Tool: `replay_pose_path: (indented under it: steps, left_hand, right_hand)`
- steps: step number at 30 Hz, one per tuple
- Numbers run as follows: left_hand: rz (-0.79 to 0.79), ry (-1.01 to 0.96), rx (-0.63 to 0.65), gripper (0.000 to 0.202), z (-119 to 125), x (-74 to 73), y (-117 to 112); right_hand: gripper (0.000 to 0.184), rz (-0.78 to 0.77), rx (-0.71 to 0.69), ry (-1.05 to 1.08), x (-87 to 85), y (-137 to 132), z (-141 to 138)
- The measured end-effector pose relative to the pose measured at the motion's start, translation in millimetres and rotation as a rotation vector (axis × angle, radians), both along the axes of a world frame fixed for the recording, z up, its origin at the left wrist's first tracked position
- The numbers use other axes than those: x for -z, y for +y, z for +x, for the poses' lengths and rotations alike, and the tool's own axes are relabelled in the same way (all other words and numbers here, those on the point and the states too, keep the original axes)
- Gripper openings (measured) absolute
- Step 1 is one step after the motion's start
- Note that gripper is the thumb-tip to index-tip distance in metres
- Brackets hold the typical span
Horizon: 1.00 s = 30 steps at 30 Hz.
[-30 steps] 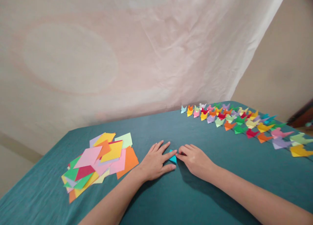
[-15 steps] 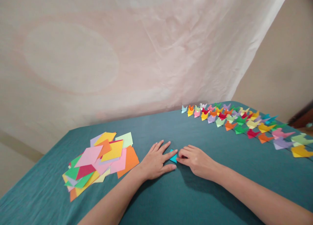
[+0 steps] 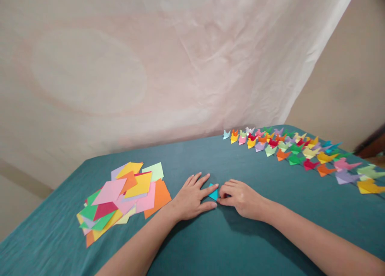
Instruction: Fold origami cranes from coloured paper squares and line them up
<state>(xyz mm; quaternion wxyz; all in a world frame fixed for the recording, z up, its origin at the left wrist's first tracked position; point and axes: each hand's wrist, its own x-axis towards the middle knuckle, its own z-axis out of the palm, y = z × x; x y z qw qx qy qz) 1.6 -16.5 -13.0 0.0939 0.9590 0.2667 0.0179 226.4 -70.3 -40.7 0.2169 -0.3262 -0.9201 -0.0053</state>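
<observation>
A small folded piece of blue paper [image 3: 213, 194] lies on the teal cloth, in the middle of the head view. My left hand [image 3: 192, 196] rests flat with its fingers spread, and its index finger presses on the paper's upper part. From the other side my right hand [image 3: 240, 198] reaches in, fingers curled and pinched together at the paper's right edge. Its fingertips touch that edge or come very close; the exact contact is too small to make out.
On the left lies a loose pile of coloured paper squares [image 3: 132, 200]. Several rows of small folded paper birds [image 3: 296, 160] stand along the table's right and far side. A pale sheet [image 3: 168, 67] hangs behind the teal-covered table [image 3: 186, 160].
My right hand has slid slightly down along the blue paper's right edge, toward its lower corner. My left hand has stayed where it was.
</observation>
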Motion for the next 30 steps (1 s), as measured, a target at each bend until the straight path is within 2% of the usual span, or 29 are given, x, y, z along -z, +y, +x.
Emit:
replay_pose_path:
  steps: [4,7,14,30]
  left_hand:
    - [-0.001,-0.013,0.000,0.060,-0.7,-0.1,0.6]
    - [-0.001,-0.019,-0.002,0.060,-0.2,-0.6,0.4]
    - [0.007,0.009,-0.002,0.065,0.7,0.6,-1.1]
    - [0.015,0.006,0.005,0.067,0.7,1.7,0.0]
  right_hand:
    - [0.029,-0.077,0.086,0.167,5.6,4.9,4.5]
    - [0.032,-0.090,0.152,0.203,7.4,6.9,5.6]
    - [0.025,-0.020,0.172,0.094,6.3,4.9,1.0]
    - [0.024,-0.040,0.293,-0.024,0.5,-0.2,-8.7]
